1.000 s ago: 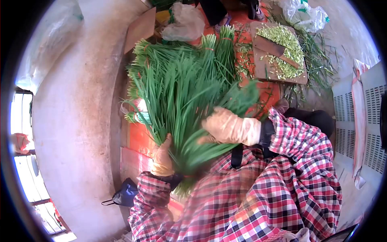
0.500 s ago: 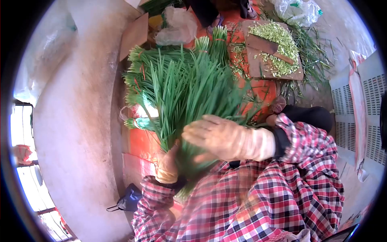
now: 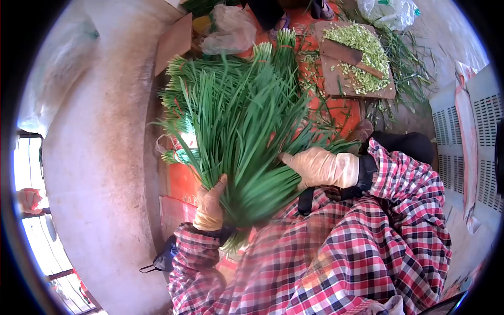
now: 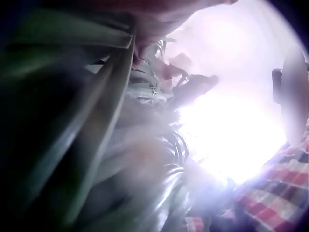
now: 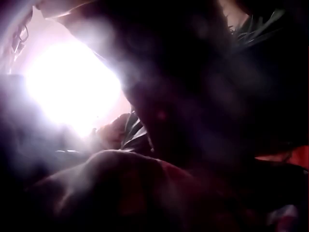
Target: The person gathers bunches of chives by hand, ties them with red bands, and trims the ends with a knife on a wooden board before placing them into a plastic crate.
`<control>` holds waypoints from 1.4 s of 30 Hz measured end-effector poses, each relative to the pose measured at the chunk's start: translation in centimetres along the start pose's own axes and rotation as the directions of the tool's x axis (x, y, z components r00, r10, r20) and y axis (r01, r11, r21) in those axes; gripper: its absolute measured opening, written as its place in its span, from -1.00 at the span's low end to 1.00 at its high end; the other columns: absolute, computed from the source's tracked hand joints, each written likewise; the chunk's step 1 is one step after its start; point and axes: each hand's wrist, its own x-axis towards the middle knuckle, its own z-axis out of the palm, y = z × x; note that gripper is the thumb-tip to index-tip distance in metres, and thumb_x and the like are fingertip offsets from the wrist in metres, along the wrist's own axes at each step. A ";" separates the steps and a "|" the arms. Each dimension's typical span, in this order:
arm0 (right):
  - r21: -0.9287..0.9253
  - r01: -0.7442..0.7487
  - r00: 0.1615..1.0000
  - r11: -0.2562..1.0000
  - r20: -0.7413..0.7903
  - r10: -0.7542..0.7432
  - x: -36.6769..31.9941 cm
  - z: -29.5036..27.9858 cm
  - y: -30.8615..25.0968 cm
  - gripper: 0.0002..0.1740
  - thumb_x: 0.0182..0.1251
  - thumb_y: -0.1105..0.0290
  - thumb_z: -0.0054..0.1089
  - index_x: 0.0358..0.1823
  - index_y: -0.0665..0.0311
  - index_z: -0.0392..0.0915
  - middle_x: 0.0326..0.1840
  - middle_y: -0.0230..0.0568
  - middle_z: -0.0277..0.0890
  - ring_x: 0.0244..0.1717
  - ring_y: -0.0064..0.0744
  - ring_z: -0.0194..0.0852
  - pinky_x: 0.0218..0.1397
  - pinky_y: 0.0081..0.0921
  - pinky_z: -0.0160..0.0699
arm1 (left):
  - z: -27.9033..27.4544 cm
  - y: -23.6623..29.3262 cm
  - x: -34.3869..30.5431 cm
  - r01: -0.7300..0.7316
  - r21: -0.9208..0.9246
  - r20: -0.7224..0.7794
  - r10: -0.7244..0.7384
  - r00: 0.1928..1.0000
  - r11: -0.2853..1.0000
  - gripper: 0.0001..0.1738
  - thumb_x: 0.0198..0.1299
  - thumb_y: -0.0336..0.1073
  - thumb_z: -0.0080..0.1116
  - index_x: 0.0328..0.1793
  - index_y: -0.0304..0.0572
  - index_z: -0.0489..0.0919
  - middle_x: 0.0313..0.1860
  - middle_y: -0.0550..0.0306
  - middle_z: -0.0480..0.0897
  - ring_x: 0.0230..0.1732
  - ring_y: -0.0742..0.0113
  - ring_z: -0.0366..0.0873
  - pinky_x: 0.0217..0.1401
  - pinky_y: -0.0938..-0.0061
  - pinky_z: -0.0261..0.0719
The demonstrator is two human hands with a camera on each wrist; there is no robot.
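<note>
Long green leaves of garlic chives (image 3: 247,126) fan out in a big bunch before the person, pale cut ends (image 3: 236,240) toward the body. In the head view, the gloved left hand (image 3: 211,205) grips the bunch low down from its left side, thumb pointing up along the leaves. On the other side, the gloved right hand (image 3: 320,167) reaches in among the leaves, its fingertips partly buried; I cannot tell whether they close on any. Close leaf blades (image 4: 104,125) fill much of the left wrist view. The right wrist view is mostly dark with glare.
Tied chive bundles (image 3: 176,94) lie beyond on an orange-red sheet (image 3: 184,181). At the far right, a board (image 3: 332,79) bears chopped pieces (image 3: 367,47) and a cleaver (image 3: 341,51). A wall (image 3: 100,157) stands left, a perforated crate (image 3: 446,126) right. Another person's feet (image 3: 283,23) show behind.
The right hand swept left across the lower leaves, then drew back right into the bunch's right side. Leaves have shifted and spread. The left hand keeps its grip.
</note>
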 end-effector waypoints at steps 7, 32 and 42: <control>-0.455 0.088 0.830 0.886 -0.459 -0.318 2.9 -1.7 0.6 -0.10 -0.12 0.17 0.40 0.25 0.48 0.24 -0.42 -0.12 0.46 -0.33 -0.06 0.53 -0.35 -0.19 0.49 | 0.6 6.2 -2.8 -0.473 0.374 0.021 0.502 0.864 0.798 -0.66 0.23 -0.35 0.24 0.10 -0.29 0.54 -0.09 0.17 0.63 -0.14 0.38 0.56 -0.06 0.48 0.53; -0.318 -0.135 0.674 0.939 -0.724 -0.149 -2.6 -5.3 4.9 -0.28 0.10 -0.11 0.25 0.08 0.38 0.47 -0.12 0.04 0.58 -0.08 -0.02 0.56 -0.05 -0.19 0.54 | 3.1 -5.8 -0.6 -0.334 0.801 0.577 0.494 0.650 -0.497 -0.20 -0.20 -0.27 0.28 0.33 0.21 0.37 0.51 -0.05 0.13 0.50 -0.29 0.01 0.32 -0.19 0.21; -0.059 -0.206 0.974 0.977 0.082 0.211 -6.8 -0.8 6.0 -0.62 0.06 0.09 0.21 -0.29 0.27 0.58 -0.33 0.00 0.60 -0.18 0.04 0.59 -0.09 -0.13 0.54 | 3.1 -10.3 -2.2 -0.252 0.784 0.610 0.631 0.479 -0.567 -0.60 0.03 0.09 0.12 0.03 0.33 0.54 0.20 0.20 0.37 0.32 -0.06 0.22 0.20 0.02 0.20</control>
